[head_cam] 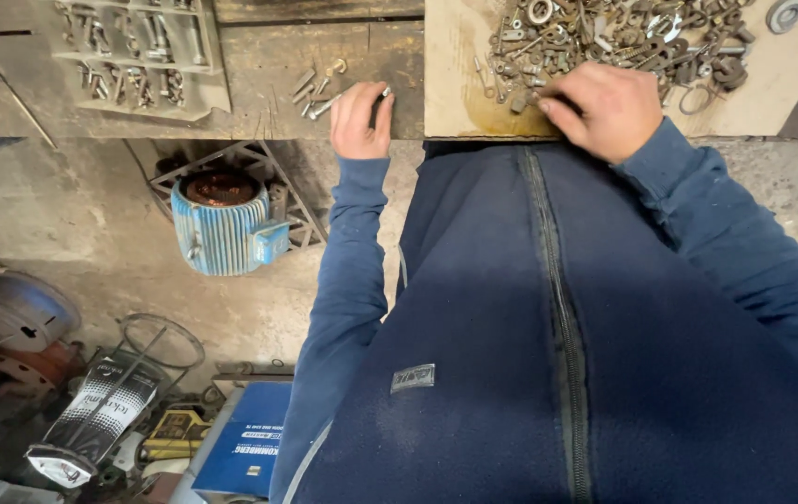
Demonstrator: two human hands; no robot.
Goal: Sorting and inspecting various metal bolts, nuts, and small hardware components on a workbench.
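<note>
**Hands sorting scrap hardware at a worn table**

Hardware lies in two groups on the dark wooden table point(268, 70). The left hand point(361, 117) rests at the table's near edge, fingers curled around a small bolt point(381, 96) whose bright tip shows past the fingertips. Just left of it sits a small cluster of bolts point(317, 89), roughly six or seven pieces, with one brass-coloured piece at its upper right. The right hand point(604, 107) is half clenched, knuckles up, with its fingertips pinched at the near edge of a large heap of rusty fasteners point(618, 42); whether it actually grips a piece there I cannot tell. That heap, too many washers, rings, nuts and bolts to count, lies on a pale wooden board point(791, 75), and one separate round washer point(784, 14) sits at the board's far right.

At the upper left a grey compartment tray point(217, 89) holds more bolts in rows. A thin metal rod point(27, 110) lies slanted on the table left of it.

Below the table edge, on the concrete floor point(63, 233), stands one blue ribbed electric motor housing point(226, 224) with copper windings visible, resting on a metal frame. Lower down lie a wire ring point(163, 341), a black-and-white printed package point(100, 411), a yellow object point(175, 429) and a blue box point(249, 439) with a white label strip. Both sleeves and the zipped jacket point(548, 355) are dark blue.
</note>
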